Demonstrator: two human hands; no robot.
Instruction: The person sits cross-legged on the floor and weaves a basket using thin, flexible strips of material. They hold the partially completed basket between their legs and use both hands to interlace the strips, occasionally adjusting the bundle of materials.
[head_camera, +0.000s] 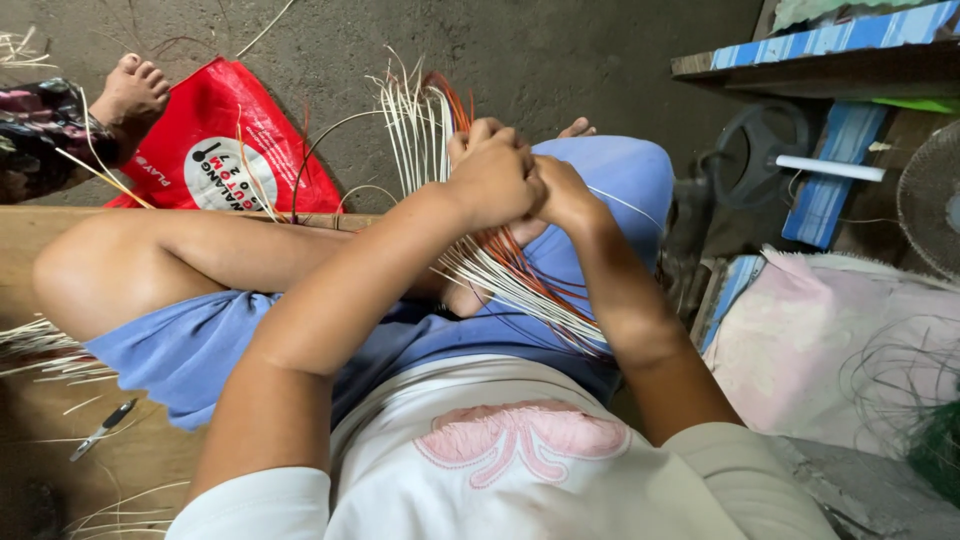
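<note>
Far left there's another person's foot (128, 95) on the concrete floor (560, 50), and just beside it a flat red bag (225, 140). Can't tell if anything's inside it, it looks flat. Below that is a wooden surface (40, 440) with loose pale strips (40, 350) scattered on it and small snips (102, 430) lying near the edge.

In the middle, the person sits with legs folded in blue shorts (190, 350). The left hand (490, 170) and right hand (565, 195) are pressed together, both closed around a bundle of thin strands (510, 270), pale ones mixed with orange. The bundle sits over the lap: one end fans up past the knuckles toward the floor, the other sweeps down across the shorts toward the right forearm.

My read on the strands: very light, springy and thin, probably a bit slick, so they'd splay or slip apart if held loosely. They look like they'd kink rather than snap. The sensible place to pinch is right where the hands are, at the crossing point, keeping the fan tight.

On the right there's a fan (935, 195) and a pale pink sack (830, 340) with thin dark wire loops (900, 375) resting on top. What's in the sack is hidden.
</note>
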